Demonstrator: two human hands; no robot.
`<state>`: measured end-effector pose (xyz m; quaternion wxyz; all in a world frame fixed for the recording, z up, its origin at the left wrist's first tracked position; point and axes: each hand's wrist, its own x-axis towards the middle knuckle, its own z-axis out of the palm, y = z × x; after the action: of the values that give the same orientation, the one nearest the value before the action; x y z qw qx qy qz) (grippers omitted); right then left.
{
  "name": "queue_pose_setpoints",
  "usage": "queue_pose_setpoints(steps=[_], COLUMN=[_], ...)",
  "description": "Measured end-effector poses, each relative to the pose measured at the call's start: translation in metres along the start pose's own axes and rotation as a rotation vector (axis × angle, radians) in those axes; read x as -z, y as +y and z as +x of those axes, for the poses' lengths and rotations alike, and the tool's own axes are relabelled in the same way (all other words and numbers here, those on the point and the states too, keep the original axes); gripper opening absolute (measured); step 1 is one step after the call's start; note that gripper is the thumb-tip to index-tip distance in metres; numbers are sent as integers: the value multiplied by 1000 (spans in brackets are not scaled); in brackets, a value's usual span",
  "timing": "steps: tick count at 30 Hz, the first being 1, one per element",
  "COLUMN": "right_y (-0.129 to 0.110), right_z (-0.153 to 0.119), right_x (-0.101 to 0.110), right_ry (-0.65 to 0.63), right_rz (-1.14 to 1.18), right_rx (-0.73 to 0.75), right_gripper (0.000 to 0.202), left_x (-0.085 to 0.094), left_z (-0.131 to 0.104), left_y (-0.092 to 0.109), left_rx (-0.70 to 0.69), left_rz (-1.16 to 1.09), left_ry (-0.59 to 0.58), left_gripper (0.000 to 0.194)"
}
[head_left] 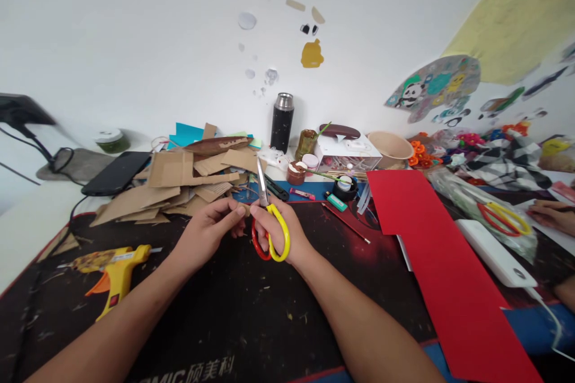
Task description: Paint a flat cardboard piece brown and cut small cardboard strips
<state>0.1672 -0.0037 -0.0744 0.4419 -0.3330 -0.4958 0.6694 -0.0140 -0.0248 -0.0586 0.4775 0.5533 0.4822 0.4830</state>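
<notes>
My right hand [278, 230] has its fingers through the handles of a pair of scissors [263, 185], one handle yellow and one red, with the blades pointing up and away from me. My left hand [218, 221] is closed in a pinch on a small tan piece of cardboard [245, 209]. The thumbs of both hands nearly meet at this piece, above the dark mat [224, 293]. Most of the piece is covered by the fingers. The scissor blades look closed together and stand clear of the piece.
Cardboard scraps [171, 170] are piled behind my left hand. A yellow hot glue gun [119, 266] lies at the left. Red card [431, 251] lies at the right, beside a white power strip [496, 251]. A black thermos [282, 122] stands by the wall. Another person's hand [550, 215] rests far right.
</notes>
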Motion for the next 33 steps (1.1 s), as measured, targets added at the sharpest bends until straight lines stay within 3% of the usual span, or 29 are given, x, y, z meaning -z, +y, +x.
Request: queue_pose_setpoints(steps=[7, 13, 19, 25, 33], right_y=[-6, -4, -3, 2, -1], right_z=[-3, -6, -10, -14, -19], right_x=[-2, -4, -8, -10, -15], right_ry=[-30, -158, -251, -210, -176], right_rz=[-35, -18, 20, -129, -272], right_rx=[-37, -123, -82, -120, -79], right_gripper=[60, 86, 94, 87, 68], left_x=[6, 9, 10, 10, 8], left_z=[4, 5, 6, 6, -1], left_y=[-5, -2, 2, 3, 5], left_rx=[-34, -88, -122, -140, -145], left_rz=[-34, -76, -102, -85, -1], left_ry=[184, 331, 415, 445, 394], left_gripper=[47, 40, 35, 35, 36])
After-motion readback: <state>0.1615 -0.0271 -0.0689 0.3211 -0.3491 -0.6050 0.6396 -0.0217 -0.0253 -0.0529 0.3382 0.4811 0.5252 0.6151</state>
